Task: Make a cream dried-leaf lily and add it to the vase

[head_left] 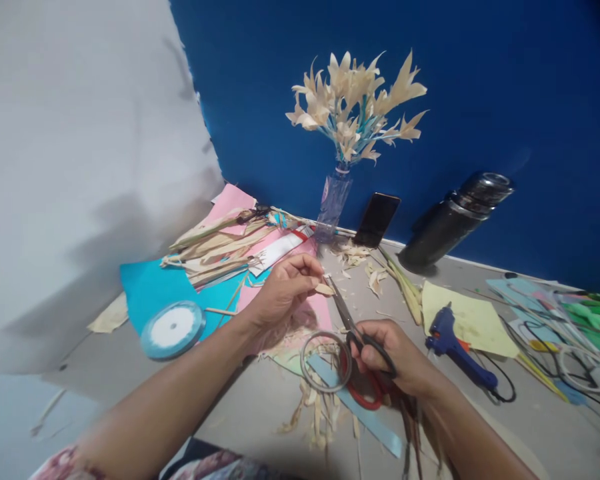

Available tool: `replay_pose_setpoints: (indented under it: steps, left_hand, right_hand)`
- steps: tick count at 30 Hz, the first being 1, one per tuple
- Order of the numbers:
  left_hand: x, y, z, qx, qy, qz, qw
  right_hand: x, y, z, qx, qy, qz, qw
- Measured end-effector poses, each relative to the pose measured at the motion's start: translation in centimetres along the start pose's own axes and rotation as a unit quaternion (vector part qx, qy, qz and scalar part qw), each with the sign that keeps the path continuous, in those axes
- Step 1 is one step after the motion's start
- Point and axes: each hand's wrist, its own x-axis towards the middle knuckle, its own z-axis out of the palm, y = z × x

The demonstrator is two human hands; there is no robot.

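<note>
My left hand (291,288) pinches a small pale piece of dried husk (324,289) between thumb and fingers. In my right hand (386,350) is a pair of scissors (344,310) with black handles, its blades pointing up at the husk piece. The blade tips are close to the piece; whether they touch it I cannot tell. Below the hands, a roll of tape (305,360) lies near red-handled scissors (373,400), which my right hand partly hides. A light blue strip (375,423) and husk scraps (320,417) are spread beneath them.
Husk flowers (347,87) stand in a clear bottle (334,200) by the blue wall. A phone (377,220) and a dark flask (450,223) lean near it. At left are a ribbon spool (173,329) and dried husks (220,250); at right, a blue glue gun (457,353).
</note>
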Motion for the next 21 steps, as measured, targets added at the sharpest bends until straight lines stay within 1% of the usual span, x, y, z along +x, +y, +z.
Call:
replay_pose_setpoints:
  steps: [6, 15, 21]
  left_hand:
    - [0.48, -0.29, -0.52, 0.014, -0.004, 0.031, 0.999]
    - [0.55, -0.16, -0.69, 0.026, -0.010, 0.039, 0.999]
    - [1.02, -0.08, -1.08, 0.028, -0.036, 0.059, 0.997]
  right_hand:
    - [0.03, -0.02, 0.16, -0.024, 0.020, 0.000, 1.000]
    - [0.03, -0.19, 0.32, -0.024, 0.025, 0.022, 0.999]
    - [0.00, -0.46, 0.42, -0.027, 0.029, 0.032, 0.999]
